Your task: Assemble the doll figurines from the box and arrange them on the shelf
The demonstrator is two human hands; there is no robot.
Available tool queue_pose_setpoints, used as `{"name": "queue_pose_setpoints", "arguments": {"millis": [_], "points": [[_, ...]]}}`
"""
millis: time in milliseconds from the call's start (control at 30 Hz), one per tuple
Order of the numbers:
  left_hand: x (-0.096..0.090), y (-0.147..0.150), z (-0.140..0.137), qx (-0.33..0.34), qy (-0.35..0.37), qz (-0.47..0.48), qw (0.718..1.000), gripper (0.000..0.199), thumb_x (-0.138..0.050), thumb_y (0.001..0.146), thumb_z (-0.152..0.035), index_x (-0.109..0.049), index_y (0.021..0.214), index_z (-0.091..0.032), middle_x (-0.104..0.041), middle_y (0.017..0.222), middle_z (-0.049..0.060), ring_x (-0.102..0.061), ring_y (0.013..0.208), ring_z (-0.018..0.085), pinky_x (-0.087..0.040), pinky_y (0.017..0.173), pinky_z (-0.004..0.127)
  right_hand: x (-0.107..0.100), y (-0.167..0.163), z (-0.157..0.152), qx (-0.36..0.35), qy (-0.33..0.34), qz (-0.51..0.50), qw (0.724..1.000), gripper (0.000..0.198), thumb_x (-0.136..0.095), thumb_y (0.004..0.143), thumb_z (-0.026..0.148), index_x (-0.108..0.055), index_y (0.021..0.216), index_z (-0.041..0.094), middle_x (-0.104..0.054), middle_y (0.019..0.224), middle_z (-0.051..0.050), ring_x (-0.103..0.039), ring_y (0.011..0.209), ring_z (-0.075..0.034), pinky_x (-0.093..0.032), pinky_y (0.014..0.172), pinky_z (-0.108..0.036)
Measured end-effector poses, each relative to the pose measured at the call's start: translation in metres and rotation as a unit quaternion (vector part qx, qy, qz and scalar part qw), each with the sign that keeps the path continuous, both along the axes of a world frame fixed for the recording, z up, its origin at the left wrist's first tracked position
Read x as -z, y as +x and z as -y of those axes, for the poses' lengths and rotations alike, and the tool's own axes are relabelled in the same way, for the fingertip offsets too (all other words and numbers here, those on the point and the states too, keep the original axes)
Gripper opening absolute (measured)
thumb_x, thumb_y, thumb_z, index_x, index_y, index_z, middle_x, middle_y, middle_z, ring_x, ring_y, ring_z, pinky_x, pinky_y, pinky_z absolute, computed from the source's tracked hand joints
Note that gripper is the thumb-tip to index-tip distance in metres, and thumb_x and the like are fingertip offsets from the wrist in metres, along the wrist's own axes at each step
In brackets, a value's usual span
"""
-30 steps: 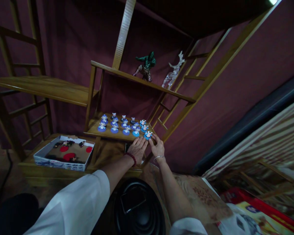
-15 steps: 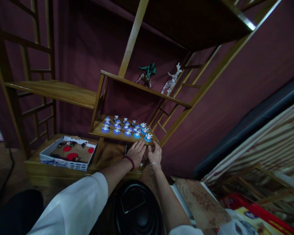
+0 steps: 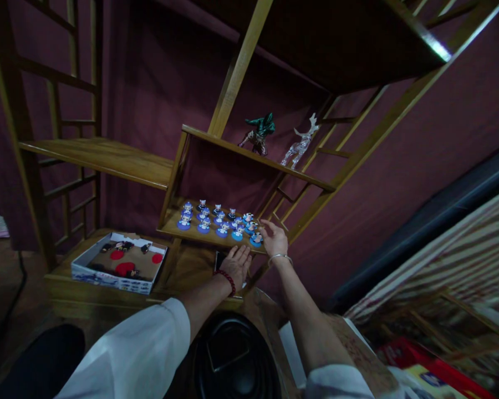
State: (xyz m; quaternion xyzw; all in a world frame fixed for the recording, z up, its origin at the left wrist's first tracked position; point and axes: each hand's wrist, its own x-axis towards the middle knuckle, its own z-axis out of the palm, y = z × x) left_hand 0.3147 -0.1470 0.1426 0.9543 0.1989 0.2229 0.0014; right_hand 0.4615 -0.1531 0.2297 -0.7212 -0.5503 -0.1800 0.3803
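Several small figurines (image 3: pixel 222 228) with purple and blue round bases stand in rows on a low wooden shelf (image 3: pixel 172 226). My left hand (image 3: pixel 236 266), wearing a red bead bracelet, has its fingers stretched out flat by the shelf's front edge and holds nothing. At the shelf's right end, my right hand (image 3: pixel 275 239) has its thumb and forefinger apart, close beside a blue-based figurine (image 3: pixel 256 239). Whether a fingertip touches that figurine I cannot tell. Small dark figurines (image 3: pixel 218 210) form the back row.
An open cardboard box (image 3: pixel 108 277) with dark figurines and red discs sits at lower left. A green figure (image 3: pixel 260 133) and a clear deer statuette (image 3: pixel 301 143) stand on the shelf above. A black round object (image 3: pixel 237 360) is below my arms; a red box (image 3: pixel 432 360) lies lower right.
My right hand has moved up and right from the shelf's front edge to beside the figurines at the right end. My left hand stays near the front edge. The view has shifted slightly.
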Motion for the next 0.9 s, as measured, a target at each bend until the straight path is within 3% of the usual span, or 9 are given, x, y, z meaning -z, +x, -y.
{"name": "queue_pose_setpoints", "arguments": {"millis": [133, 233, 367, 500, 633, 767, 900], "points": [[-0.004, -0.001, 0.001, -0.005, -0.004, -0.02, 1.0, 0.044, -0.03, 0.084, -0.023, -0.041, 0.124, -0.008, -0.025, 0.14, 0.014, -0.018, 0.13, 0.023, -0.015, 0.105, 0.043, -0.016, 0.003, -0.037, -0.085, -0.094, 0.022, 0.992, 0.027, -0.056, 0.069, 0.029, -0.066, 0.094, 0.024, -0.066, 0.09, -0.003, -0.059, 0.083, -0.019, -0.045, 0.079, -0.032], [-0.007, -0.002, 0.002, 0.0, 0.004, -0.023, 1.0, 0.043, -0.028, 0.085, -0.022, -0.045, 0.12, -0.004, -0.024, 0.14, 0.014, -0.017, 0.13, 0.025, -0.013, 0.106, 0.042, -0.021, 0.007, -0.063, -0.119, -0.17, -0.019, 0.978, 0.027, -0.06, 0.067, 0.025, -0.067, 0.093, 0.023, -0.068, 0.084, -0.002, -0.061, 0.072, -0.017, -0.048, 0.072, -0.03], [-0.007, -0.002, 0.0, -0.005, -0.006, -0.009, 1.0, 0.043, -0.022, 0.087, -0.02, -0.048, 0.118, -0.007, -0.025, 0.141, 0.01, -0.018, 0.13, 0.021, -0.015, 0.106, 0.038, -0.024, 0.008, -0.088, -0.134, -0.246, -0.081, 0.957, 0.033, -0.063, 0.064, 0.024, -0.065, 0.097, 0.021, -0.068, 0.073, -0.001, -0.06, 0.059, -0.015, -0.049, 0.062, -0.028], [-0.008, -0.004, 0.0, -0.003, -0.016, -0.008, 1.0, 0.042, -0.027, 0.085, -0.019, -0.046, 0.121, -0.008, -0.024, 0.141, 0.01, -0.017, 0.13, 0.02, -0.015, 0.107, 0.037, -0.027, 0.006, -0.104, -0.119, -0.309, -0.058, 0.942, 0.036, -0.067, 0.059, 0.02, -0.066, 0.095, 0.022, -0.068, 0.078, -0.001, -0.059, 0.055, -0.014, -0.05, 0.06, -0.027], [-0.007, -0.008, 0.001, 0.012, 0.009, -0.008, 1.0, 0.043, -0.039, 0.079, -0.023, -0.049, 0.118, -0.007, -0.019, 0.142, 0.013, -0.013, 0.131, 0.025, -0.01, 0.107, 0.041, -0.026, 0.006, -0.116, -0.109, -0.341, 0.005, 0.934, 0.036, -0.07, 0.054, 0.017, -0.068, 0.089, 0.023, -0.069, 0.077, 0.001, -0.063, 0.067, -0.017, -0.049, 0.069, -0.027], [0.002, -0.002, -0.002, -0.001, 0.044, -0.006, 0.999, 0.042, -0.035, 0.081, -0.022, -0.049, 0.117, -0.007, -0.021, 0.142, 0.012, -0.015, 0.13, 0.024, -0.012, 0.106, 0.04, -0.027, 0.003, -0.122, -0.107, -0.384, 0.068, 0.915, 0.036, -0.07, 0.055, 0.018, -0.068, 0.09, 0.024, -0.068, 0.089, 0.001, -0.062, 0.085, -0.017, -0.045, 0.08, -0.023], [0.017, 0.011, -0.008, -0.021, 0.085, 0.005, 0.996, 0.042, -0.031, 0.082, -0.017, -0.048, 0.12, -0.008, -0.024, 0.141, 0.011, -0.02, 0.129, 0.022, -0.015, 0.106, 0.04, -0.031, -0.002, -0.123, -0.089, -0.434, 0.098, 0.891, 0.036, -0.07, 0.057, 0.022, -0.067, 0.094, 0.025, -0.067, 0.095, 0.001, -0.061, 0.089, -0.015, -0.043, 0.08, -0.018]]}}
